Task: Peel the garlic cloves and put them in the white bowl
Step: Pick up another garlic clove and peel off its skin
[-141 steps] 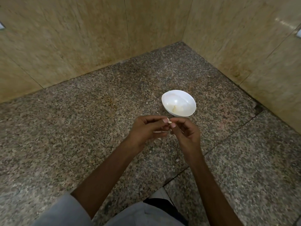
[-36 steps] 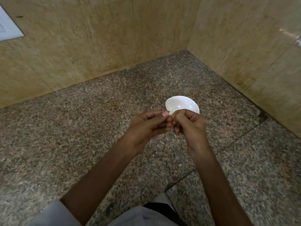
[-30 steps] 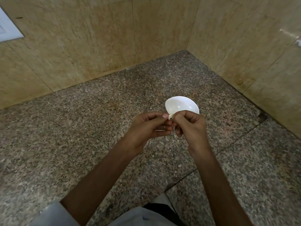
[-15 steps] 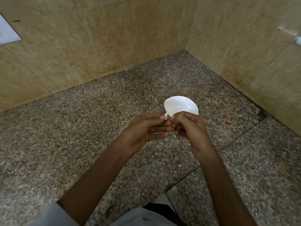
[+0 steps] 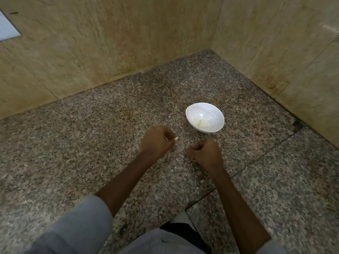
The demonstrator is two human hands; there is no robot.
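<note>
The white bowl (image 5: 205, 117) stands on the speckled granite counter (image 5: 91, 143) with a few pale peeled garlic cloves (image 5: 201, 123) at its bottom. My left hand (image 5: 157, 140) is curled, and a small pale garlic clove (image 5: 176, 138) sticks out from its fingertips, left of and below the bowl. My right hand (image 5: 205, 153) is curled into a loose fist just below the bowl, low over the counter. I cannot see whether it holds anything. The two hands are apart.
Beige marble walls (image 5: 110, 43) meet in a corner behind the bowl. Small scraps of garlic skin (image 5: 172, 170) lie on the counter around my hands. A seam (image 5: 256, 156) runs across the counter at the right. My grey clothing fills the bottom edge.
My hands, which worked together on the clove in front of the bowl, have separated and dropped lower. The left keeps the clove; the right has pulled away to the right.
</note>
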